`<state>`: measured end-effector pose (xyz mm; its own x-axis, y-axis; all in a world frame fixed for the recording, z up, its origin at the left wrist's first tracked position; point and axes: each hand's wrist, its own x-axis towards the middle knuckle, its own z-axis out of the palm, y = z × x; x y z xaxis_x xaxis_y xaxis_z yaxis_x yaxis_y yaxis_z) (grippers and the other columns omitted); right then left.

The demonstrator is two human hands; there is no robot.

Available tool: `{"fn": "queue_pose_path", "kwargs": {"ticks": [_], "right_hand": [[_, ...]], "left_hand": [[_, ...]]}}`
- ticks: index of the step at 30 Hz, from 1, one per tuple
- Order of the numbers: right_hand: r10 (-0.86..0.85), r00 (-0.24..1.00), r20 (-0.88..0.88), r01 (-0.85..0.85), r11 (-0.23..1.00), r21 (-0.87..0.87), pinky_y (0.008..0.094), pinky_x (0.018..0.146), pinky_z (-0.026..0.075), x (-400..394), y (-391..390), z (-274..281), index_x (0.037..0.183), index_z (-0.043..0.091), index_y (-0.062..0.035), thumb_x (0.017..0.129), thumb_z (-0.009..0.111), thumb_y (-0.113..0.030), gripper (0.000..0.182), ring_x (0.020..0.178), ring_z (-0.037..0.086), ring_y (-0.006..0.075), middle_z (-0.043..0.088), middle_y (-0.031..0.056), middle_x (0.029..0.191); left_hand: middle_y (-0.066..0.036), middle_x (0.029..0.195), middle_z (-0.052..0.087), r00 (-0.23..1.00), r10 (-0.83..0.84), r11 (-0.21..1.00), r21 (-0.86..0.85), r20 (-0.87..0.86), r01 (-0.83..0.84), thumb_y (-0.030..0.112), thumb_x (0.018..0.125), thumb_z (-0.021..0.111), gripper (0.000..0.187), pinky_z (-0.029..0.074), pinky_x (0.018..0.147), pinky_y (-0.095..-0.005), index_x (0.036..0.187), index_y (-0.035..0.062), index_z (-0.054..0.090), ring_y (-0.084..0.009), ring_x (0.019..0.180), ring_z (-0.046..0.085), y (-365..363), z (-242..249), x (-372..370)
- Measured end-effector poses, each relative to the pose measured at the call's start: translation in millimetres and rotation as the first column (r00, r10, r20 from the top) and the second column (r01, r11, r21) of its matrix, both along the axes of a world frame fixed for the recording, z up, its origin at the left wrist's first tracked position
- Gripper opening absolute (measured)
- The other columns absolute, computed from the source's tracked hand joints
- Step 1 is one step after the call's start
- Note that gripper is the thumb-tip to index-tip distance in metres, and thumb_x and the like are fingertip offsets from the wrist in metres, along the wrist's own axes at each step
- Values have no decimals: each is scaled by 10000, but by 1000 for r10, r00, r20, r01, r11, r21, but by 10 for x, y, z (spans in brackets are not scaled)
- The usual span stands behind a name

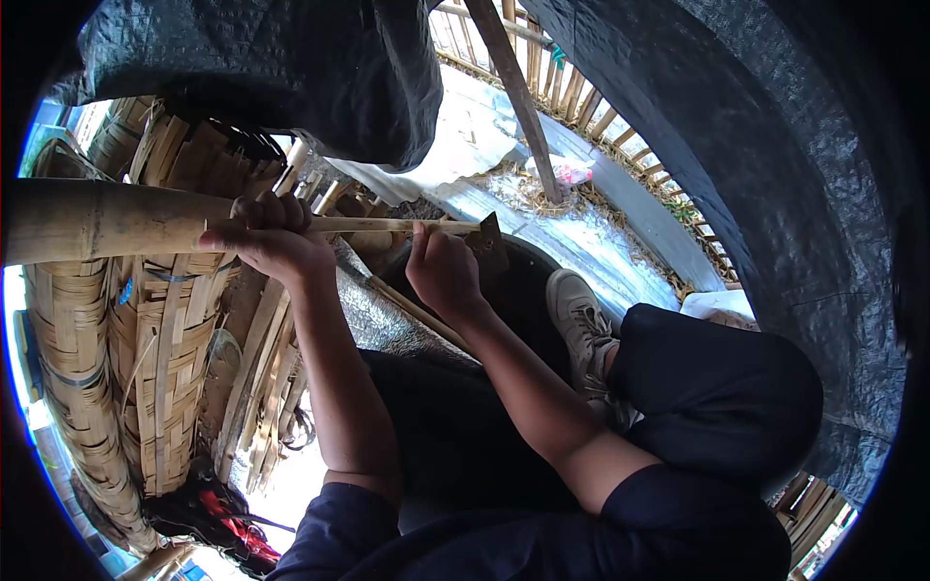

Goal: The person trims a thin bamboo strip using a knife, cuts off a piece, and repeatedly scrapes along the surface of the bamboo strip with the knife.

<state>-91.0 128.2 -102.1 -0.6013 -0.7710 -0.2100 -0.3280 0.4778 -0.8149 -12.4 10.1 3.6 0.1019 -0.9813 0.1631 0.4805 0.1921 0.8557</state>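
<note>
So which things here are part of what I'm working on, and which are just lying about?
In use, apparently:
thick tan bamboo pole, at left hand
thin pale strip, at right hand

Lying about:
pink-and-white plastic wrapper
woven tan bamboo pieces

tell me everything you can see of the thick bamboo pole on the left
The thick bamboo pole looks smooth and rounded, pale tan with a darker brown upper side. A joint ring shows partway along. It lies nearly level across the picture, in front of woven bamboo, and its left end runs out of view. The left hand grips its right part, fingers curled over and thumb along it. A thin strip extends beyond the hand; whether they are joined is hidden.
</note>
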Motion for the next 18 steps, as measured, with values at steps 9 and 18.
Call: {"fn": "queue_pose_path", "kwargs": {"ticks": [9, 18], "right_hand": [[7, 998, -59, 4, 981, 195, 489, 720, 532, -86, 56, -378, 840, 641, 16, 985, 379, -319, 449, 781, 651, 433, 650, 273, 782], [-48, 998, -43, 59, 951, 303, 488, 751, 528, -138, 135, -686, 829, 641, 29, 982, 378, -335, 475, 816, 658, 411, 657, 264, 791]], "left_hand": [[56, 493, 149, 999, 38, 999, -18, 24, -38, 781, 852, 213, 652, 96, 400, -259, 590, 185, 174, -71, 440, 100, -30, -23, 37], [53, 488, 152, 995, 75, 997, -7, 66, -75, 789, 847, 210, 664, 91, 402, -261, 592, 177, 165, -72, 440, 90, 16, 27, -23]]}}
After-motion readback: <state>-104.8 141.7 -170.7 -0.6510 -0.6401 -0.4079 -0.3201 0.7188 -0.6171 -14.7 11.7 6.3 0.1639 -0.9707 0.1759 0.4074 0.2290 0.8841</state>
